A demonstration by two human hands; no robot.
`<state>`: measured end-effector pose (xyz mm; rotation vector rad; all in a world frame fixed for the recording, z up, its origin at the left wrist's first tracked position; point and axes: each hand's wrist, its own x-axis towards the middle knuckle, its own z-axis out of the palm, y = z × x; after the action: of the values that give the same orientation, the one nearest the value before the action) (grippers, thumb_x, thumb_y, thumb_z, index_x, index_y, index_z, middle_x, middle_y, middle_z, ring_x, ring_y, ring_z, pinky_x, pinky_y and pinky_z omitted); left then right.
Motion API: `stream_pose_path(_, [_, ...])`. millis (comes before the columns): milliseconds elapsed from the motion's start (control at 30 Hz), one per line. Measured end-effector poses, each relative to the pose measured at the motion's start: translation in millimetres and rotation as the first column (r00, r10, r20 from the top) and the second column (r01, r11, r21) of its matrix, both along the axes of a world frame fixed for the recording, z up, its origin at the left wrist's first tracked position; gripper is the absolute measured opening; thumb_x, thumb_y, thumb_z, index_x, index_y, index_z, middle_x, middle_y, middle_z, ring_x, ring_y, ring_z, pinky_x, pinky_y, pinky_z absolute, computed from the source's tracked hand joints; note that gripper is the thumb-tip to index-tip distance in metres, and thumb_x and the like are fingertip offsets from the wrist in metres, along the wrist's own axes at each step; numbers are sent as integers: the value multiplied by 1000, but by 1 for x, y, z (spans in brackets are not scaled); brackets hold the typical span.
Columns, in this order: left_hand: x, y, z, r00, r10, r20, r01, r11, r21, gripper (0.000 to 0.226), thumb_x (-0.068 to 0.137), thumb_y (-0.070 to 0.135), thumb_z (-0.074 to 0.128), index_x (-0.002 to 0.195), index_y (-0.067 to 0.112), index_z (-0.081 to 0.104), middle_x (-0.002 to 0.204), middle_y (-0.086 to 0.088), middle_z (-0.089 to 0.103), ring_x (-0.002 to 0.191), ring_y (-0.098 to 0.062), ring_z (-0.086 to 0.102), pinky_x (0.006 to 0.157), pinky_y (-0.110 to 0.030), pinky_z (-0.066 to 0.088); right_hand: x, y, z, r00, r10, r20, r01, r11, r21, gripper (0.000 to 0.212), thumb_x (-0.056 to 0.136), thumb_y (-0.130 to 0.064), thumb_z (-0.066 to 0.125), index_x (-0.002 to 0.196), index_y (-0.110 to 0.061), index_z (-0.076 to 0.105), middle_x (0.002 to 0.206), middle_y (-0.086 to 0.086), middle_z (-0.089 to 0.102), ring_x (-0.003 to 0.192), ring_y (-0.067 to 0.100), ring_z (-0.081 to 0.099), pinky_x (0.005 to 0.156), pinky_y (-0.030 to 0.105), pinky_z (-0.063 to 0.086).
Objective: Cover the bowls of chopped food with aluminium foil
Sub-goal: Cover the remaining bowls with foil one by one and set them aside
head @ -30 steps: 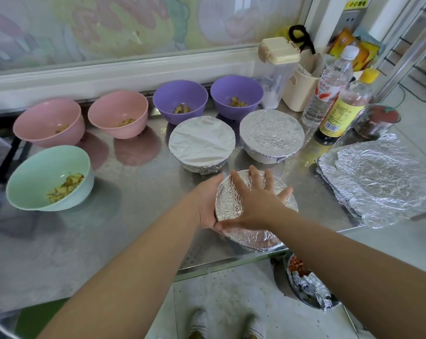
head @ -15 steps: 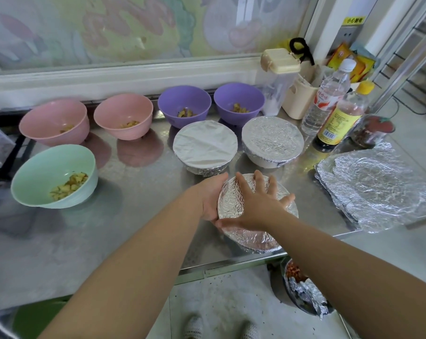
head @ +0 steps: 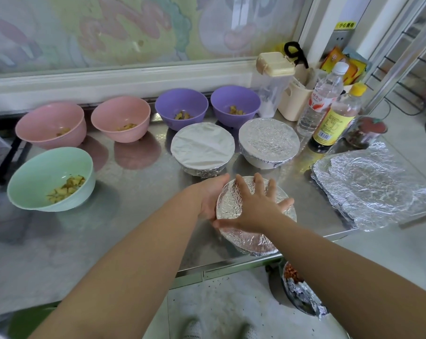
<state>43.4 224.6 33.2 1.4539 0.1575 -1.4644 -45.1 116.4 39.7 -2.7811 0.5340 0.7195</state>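
1. The mint-green bowl (head: 67, 204), smooth round plastic near the bench's left edge, is not yet covered.
2. The left hand (head: 210, 199) cups the front bowl's left wall, thumb along the rim; its fingers are hidden.
3. The foil-covered bowl (head: 253, 243) sits close to the bench's front edge. On slick steel, a sideways shove could likely send it over.
4. The right hand (head: 253, 209) lies flat on top, fingers spread. Hard pressing may tear the thin, crinkled foil.
5. The crumpled foil sheets (head: 373, 189) at the right edge look light enough to slip off.
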Motion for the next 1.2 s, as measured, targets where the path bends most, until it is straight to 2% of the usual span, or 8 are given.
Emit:
stream_pose_path(167, [0, 3, 5, 972, 235, 26, -235, 972, -3, 55, 104, 55, 24, 95, 21, 65, 71, -2, 71, 64, -22, 69, 60, -30, 56, 1, 0, 3, 996, -85, -17, 85, 996, 38, 142, 52, -102, 53, 154, -43, -26, 164, 5, -34, 148, 43, -31, 104, 86, -1])
stream_pose_path(300, [-5, 17, -6, 827, 559, 53, -556, 829, -59, 32, 95, 46, 53, 110, 21, 67, 109, -5, 59, 82, -21, 56, 58, -29, 50, 3, -17, 13, 983, -163, -85, 172, 979, 110, 153, 35, -109, 31, 153, -36, -31, 160, 12, -38, 148, 47, -27, 111, 81, 3])
stream_pose_path(400, [-25, 30, -18, 709, 701, 73, -679, 707, -198, 14, 99, 24, 54, 106, 17, 64, 115, -5, 64, 101, -19, 60, 73, -29, 49, 5, -28, 18, 987, -103, -125, 116, 988, 103, 156, 33, -108, 31, 152, -31, -33, 161, 20, -33, 149, 49, -22, 119, 70, 3])
stream_pose_path(533, [-60, 47, -32, 718, 636, 283, -620, 769, -158, 24, 100, 7, 49, 120, 13, 60, 120, -20, 62, 107, -28, 60, 100, -50, 52, 11, -29, 22, 999, 11, -38, -8, 996, 87, 157, 31, -108, 44, 151, -41, -31, 162, 10, -35, 149, 44, -27, 111, 82, 2])
stream_pose_path(667, [-85, 52, -24, 762, 441, 474, -460, 884, -83, 15, 96, 6, 57, 108, 14, 59, 108, -8, 67, 104, -23, 66, 96, -42, 56, 15, -21, 22, 989, 141, -54, -135, 986, 102, 149, 41, -100, 57, 152, -48, -28, 162, 0, -37, 148, 40, -30, 107, 84, -1])
stream_pose_path(767, [-90, 52, -27, 714, 202, 671, -304, 952, 36, 17, 91, 17, 67, 102, 25, 58, 100, 3, 68, 96, -16, 68, 89, -40, 58, 13, -19, 15, 979, 181, -97, -178, 983, 47, 147, 45, -100, 58, 153, -47, -26, 162, 0, -37, 149, 41, -30, 108, 84, -2])
stream_pose_path(933, [-88, 49, -30, 694, 189, 694, -325, 943, 68, 19, 88, 15, 69, 103, 22, 59, 97, 2, 68, 93, -16, 67, 88, -39, 59, 14, -20, 14, 983, 167, -73, -164, 985, 44, 148, 46, -99, 62, 154, -46, -23, 164, -1, -34, 150, 41, -28, 108, 84, -2])
stream_pose_path(1200, [-87, 53, -33, 617, 62, 784, -254, 959, 125, 21, 87, 18, 71, 106, 21, 61, 95, 9, 68, 89, -12, 64, 79, -25, 52, 12, -20, 12, 986, 157, -50, -155, 987, 40, 146, 48, -98, 64, 155, -45, -21, 165, -1, -32, 150, 40, -27, 108, 83, -3])
